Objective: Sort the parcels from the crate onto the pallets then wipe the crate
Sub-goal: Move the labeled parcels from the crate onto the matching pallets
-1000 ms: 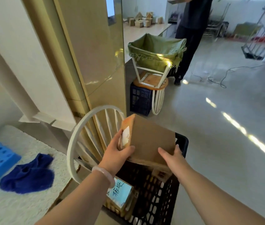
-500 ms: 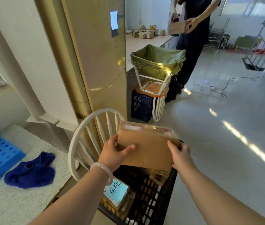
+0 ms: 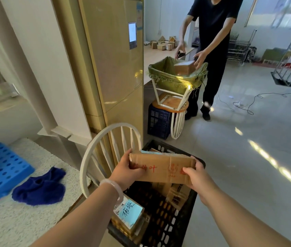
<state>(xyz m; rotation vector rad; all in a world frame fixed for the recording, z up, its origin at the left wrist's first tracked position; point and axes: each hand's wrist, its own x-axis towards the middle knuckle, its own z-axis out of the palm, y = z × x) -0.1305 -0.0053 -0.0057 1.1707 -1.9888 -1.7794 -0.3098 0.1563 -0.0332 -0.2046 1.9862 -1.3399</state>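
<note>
A flat brown cardboard parcel (image 3: 160,168) with red writing is held above the black plastic crate (image 3: 182,218). My left hand (image 3: 126,171) grips its left end and my right hand (image 3: 193,175) grips its right end. Inside the crate lie a parcel with a blue label (image 3: 129,215) near the front and other brown parcels (image 3: 176,193) under the held one. A blue pallet (image 3: 2,168) lies at the far left on the speckled counter (image 3: 21,225). Beside it lies a dark blue cloth (image 3: 41,188).
A white chair back (image 3: 94,154) stands left of the crate, against a tall beige cabinet (image 3: 114,68). Ahead, a person in black (image 3: 210,50) lowers a box into a green sack on a frame (image 3: 173,77) above a dark blue crate (image 3: 159,120). Cables lie on the floor at right.
The parcel has tipped from upright to nearly flat and come toward me, both hands still on it. The view has lifted. The person ahead now lowers a box into the green sack.
</note>
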